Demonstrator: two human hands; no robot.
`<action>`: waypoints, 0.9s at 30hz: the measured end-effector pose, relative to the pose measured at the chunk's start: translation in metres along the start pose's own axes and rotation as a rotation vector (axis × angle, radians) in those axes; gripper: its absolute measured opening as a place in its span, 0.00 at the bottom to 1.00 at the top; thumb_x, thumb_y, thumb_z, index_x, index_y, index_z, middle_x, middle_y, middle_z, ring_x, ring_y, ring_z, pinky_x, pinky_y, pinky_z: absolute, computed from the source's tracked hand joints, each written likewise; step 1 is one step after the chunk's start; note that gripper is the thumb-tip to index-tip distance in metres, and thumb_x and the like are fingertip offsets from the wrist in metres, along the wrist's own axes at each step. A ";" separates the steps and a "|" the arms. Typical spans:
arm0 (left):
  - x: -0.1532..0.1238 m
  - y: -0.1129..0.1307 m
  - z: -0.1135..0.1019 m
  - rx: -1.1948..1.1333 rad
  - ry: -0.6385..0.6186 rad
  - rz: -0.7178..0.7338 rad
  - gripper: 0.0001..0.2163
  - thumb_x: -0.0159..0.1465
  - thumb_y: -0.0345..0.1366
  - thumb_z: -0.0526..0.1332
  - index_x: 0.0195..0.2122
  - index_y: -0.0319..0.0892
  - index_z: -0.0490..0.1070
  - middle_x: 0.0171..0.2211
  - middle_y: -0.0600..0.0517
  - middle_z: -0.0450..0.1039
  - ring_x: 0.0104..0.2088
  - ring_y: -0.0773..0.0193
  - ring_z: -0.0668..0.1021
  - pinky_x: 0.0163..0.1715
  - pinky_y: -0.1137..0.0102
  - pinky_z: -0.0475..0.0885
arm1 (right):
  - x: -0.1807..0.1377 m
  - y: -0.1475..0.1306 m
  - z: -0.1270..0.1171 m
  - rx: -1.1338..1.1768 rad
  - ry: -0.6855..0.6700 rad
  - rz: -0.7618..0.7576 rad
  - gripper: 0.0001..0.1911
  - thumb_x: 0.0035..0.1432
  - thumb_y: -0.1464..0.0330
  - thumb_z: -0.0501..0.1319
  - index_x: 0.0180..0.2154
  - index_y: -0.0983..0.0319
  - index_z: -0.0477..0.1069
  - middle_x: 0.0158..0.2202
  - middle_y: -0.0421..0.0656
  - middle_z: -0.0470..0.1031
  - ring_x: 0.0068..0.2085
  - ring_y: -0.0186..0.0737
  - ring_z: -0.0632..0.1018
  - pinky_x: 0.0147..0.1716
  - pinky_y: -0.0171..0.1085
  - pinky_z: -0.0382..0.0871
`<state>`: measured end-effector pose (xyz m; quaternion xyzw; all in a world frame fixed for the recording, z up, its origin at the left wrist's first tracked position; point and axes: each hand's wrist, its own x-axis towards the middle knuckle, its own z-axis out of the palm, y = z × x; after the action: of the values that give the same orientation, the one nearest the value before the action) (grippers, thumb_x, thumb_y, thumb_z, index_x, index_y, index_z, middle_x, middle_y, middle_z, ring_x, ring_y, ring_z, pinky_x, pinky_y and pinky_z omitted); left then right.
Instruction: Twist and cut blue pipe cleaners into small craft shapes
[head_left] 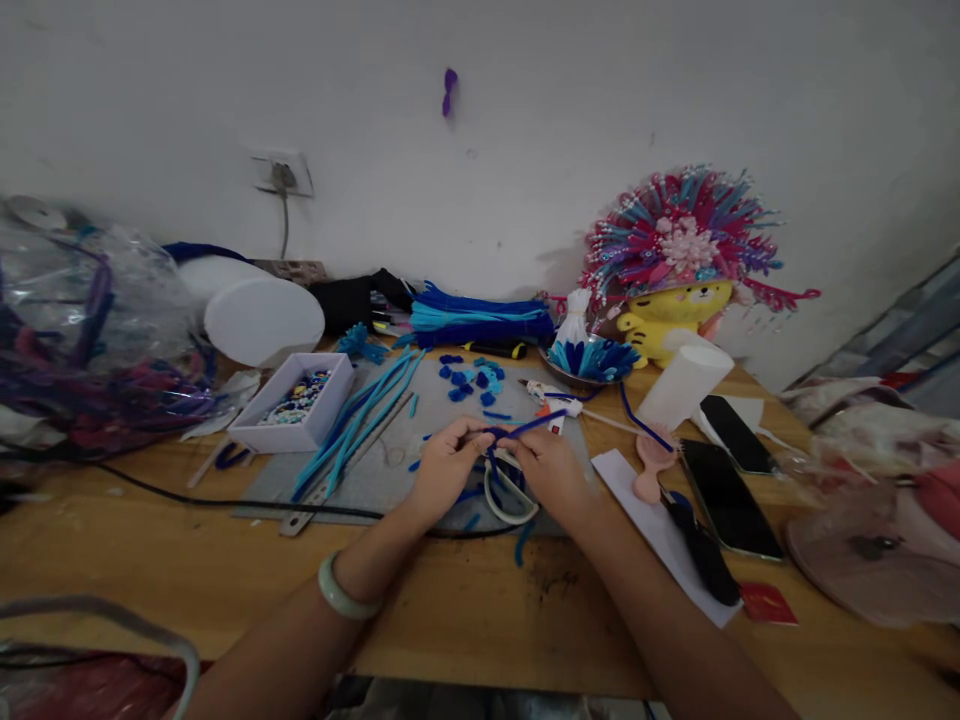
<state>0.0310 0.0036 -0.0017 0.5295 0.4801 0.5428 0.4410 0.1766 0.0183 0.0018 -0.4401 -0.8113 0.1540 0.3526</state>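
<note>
My left hand (444, 468) and my right hand (546, 466) meet over a grey mat (390, 470) on the wooden table. Both pinch a dark blue pipe cleaner (525, 428) that runs between them, its free end pointing up to the right. Below my hands lies a white half-ring frame (510, 500) with blue stem wound on it. A pale bangle (341, 592) circles my left wrist. Loose light blue stems (360, 420) lie on the mat to the left, and small blue cut pieces (472, 378) lie beyond my hands.
A white box of beads (296, 400) sits left of the mat. Bundled blue stems (480, 320), a dish of blue petals (589, 360), a yellow toy with a feathered headdress (679, 270), two phones (727, 470), scissors (701, 545) and a glue gun (551, 398) crowd the table. A plastic bag (82, 330) stands far left.
</note>
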 end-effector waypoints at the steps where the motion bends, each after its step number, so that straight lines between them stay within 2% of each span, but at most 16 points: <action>1: 0.000 0.000 0.000 0.026 -0.001 0.011 0.07 0.52 0.37 0.59 0.29 0.40 0.70 0.26 0.52 0.74 0.30 0.65 0.74 0.33 0.71 0.68 | 0.000 -0.001 0.000 -0.003 0.003 0.035 0.10 0.57 0.69 0.53 0.30 0.62 0.73 0.30 0.45 0.76 0.33 0.38 0.76 0.32 0.35 0.67; 3: -0.002 0.000 0.000 0.081 0.001 0.030 0.07 0.53 0.37 0.58 0.30 0.40 0.71 0.26 0.52 0.74 0.29 0.65 0.74 0.32 0.71 0.68 | 0.000 -0.002 0.001 0.013 0.018 0.101 0.13 0.58 0.68 0.51 0.27 0.62 0.72 0.25 0.44 0.75 0.29 0.38 0.75 0.28 0.34 0.66; 5: -0.003 0.000 0.000 0.145 -0.001 0.046 0.07 0.53 0.38 0.58 0.30 0.40 0.71 0.26 0.53 0.74 0.28 0.66 0.73 0.30 0.72 0.68 | 0.000 -0.003 -0.001 0.070 0.047 0.162 0.13 0.58 0.66 0.50 0.29 0.61 0.71 0.25 0.42 0.75 0.29 0.37 0.75 0.28 0.34 0.65; 7: -0.004 -0.001 0.000 0.198 -0.016 0.061 0.08 0.54 0.38 0.58 0.31 0.40 0.71 0.26 0.53 0.74 0.27 0.66 0.73 0.29 0.72 0.67 | 0.002 -0.004 -0.003 0.135 0.093 0.240 0.09 0.56 0.64 0.54 0.33 0.61 0.70 0.25 0.41 0.75 0.29 0.37 0.75 0.27 0.33 0.65; 10: -0.005 -0.003 0.000 0.233 -0.030 0.073 0.08 0.54 0.38 0.57 0.31 0.40 0.71 0.26 0.53 0.74 0.27 0.67 0.73 0.29 0.73 0.67 | 0.004 -0.006 -0.006 0.165 0.150 0.301 0.10 0.51 0.64 0.59 0.35 0.62 0.69 0.27 0.40 0.75 0.26 0.36 0.74 0.25 0.33 0.65; 13: -0.005 -0.003 0.000 0.236 -0.015 0.075 0.07 0.54 0.37 0.57 0.31 0.40 0.71 0.26 0.54 0.74 0.26 0.68 0.72 0.28 0.73 0.67 | 0.004 -0.008 -0.009 0.107 0.124 0.133 0.08 0.54 0.67 0.56 0.34 0.61 0.70 0.32 0.43 0.75 0.30 0.36 0.74 0.32 0.35 0.67; 16: -0.004 -0.003 0.000 0.206 -0.008 0.078 0.07 0.54 0.37 0.57 0.31 0.41 0.71 0.27 0.54 0.74 0.27 0.67 0.73 0.29 0.73 0.67 | 0.004 -0.009 -0.010 0.031 0.103 -0.015 0.10 0.55 0.70 0.52 0.34 0.62 0.72 0.34 0.45 0.75 0.36 0.38 0.74 0.39 0.37 0.66; 23: -0.001 -0.003 0.000 0.099 0.046 0.035 0.07 0.52 0.37 0.58 0.29 0.40 0.70 0.26 0.53 0.74 0.28 0.66 0.74 0.31 0.72 0.68 | 0.001 -0.008 -0.008 -0.023 0.004 -0.077 0.18 0.49 0.77 0.51 0.41 0.63 0.71 0.44 0.47 0.71 0.44 0.39 0.72 0.43 0.38 0.66; 27: -0.003 -0.001 0.000 0.076 0.053 0.040 0.07 0.52 0.38 0.58 0.29 0.40 0.70 0.26 0.53 0.74 0.28 0.65 0.74 0.31 0.72 0.69 | 0.002 -0.009 -0.009 -0.082 -0.058 -0.066 0.17 0.51 0.77 0.51 0.41 0.63 0.70 0.38 0.46 0.74 0.41 0.40 0.72 0.43 0.41 0.66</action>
<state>0.0307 0.0011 -0.0032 0.5406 0.5014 0.5468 0.3967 0.1766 0.0146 0.0144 -0.4227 -0.8409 0.1217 0.3154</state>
